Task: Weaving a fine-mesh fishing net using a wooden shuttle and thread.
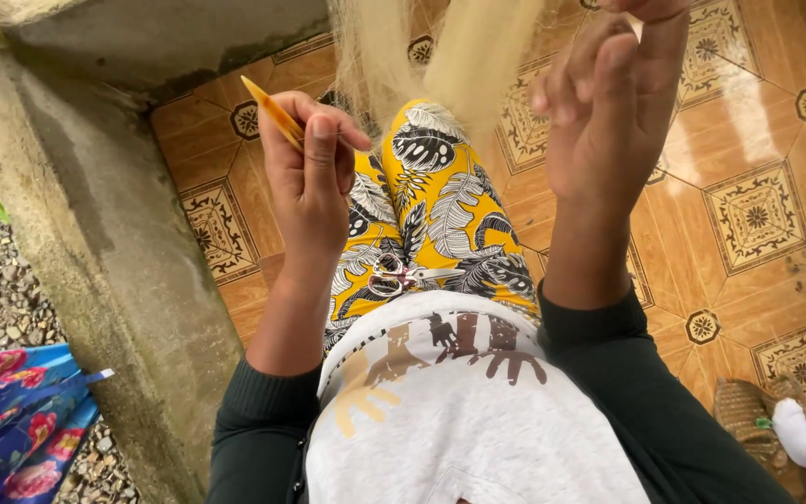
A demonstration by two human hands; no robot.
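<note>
A: What does each hand hold?

B: The left hand [310, 177] is raised over the lap, thumb and fingers pinched tight on a thin flat orange stick [270, 110] that angles up and to the left. The right hand [608, 112] is lifted higher, its fingers curled near the top edge of the view, closed on a bundle of pale, straw-coloured fibre [464, 56]. Whether every finger grips it cannot be told, since the fingertips leave the frame.

A: Where is the fibre?

B: It hangs between the two hands, fanning down over the knees, which are covered in yellow cloth [440, 215] with a black and white leaf print.

A: Anything in the lap?

B: Small scissors [394, 277] lie on the cloth, just above the hem of a grey printed shirt [459, 411].

A: And around the person?

B: A brown patterned tile floor [757, 215] lies underfoot. A rough concrete ledge [104, 243] runs along the left, with gravel [2, 299] and a blue floral fabric [20, 411] beyond it. A woven basket [743, 411] sits at the lower right.
</note>
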